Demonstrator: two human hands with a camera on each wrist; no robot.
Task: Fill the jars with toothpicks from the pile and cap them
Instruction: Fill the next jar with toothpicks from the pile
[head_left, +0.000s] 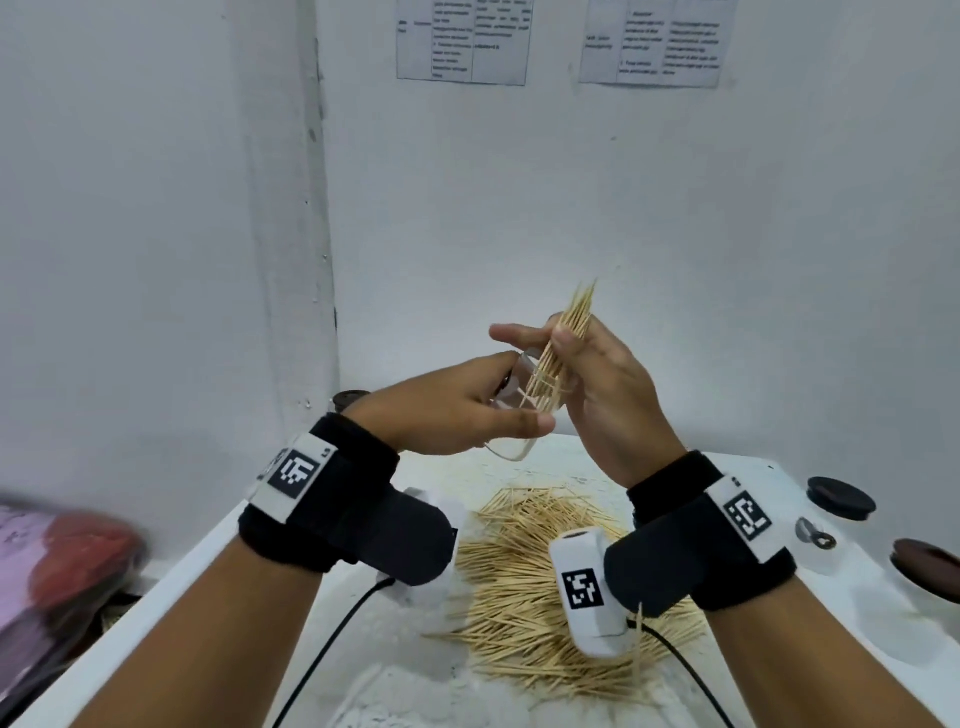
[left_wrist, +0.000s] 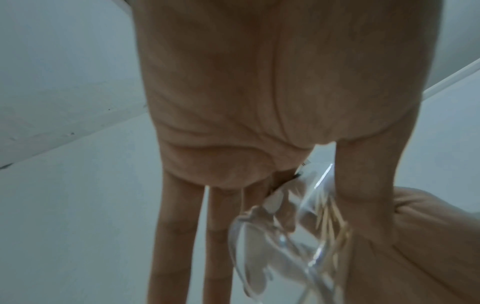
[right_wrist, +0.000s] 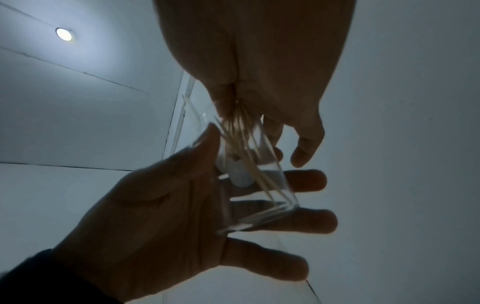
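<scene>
My left hand (head_left: 519, 395) grips a clear glass jar (head_left: 511, 444), thumb on one side and fingers on the other. The jar is held tilted in the air above the table, its mouth up and to the right. My right hand (head_left: 571, 343) pinches a bundle of toothpicks (head_left: 571, 317) whose lower ends sit inside the jar. The right wrist view shows the jar (right_wrist: 254, 185) with toothpicks (right_wrist: 241, 144) fanned out inside it. In the left wrist view the jar (left_wrist: 280, 236) lies against my fingers. The loose toothpick pile (head_left: 530, 571) lies on the white table below both hands.
Two dark round lids (head_left: 840, 498) (head_left: 930, 569) sit at the table's right side, with a small metal ring (head_left: 815, 535) between them. Another dark lid (head_left: 350, 400) is at the back left by the wall. A pink and red bundle (head_left: 62, 561) lies off the table's left edge.
</scene>
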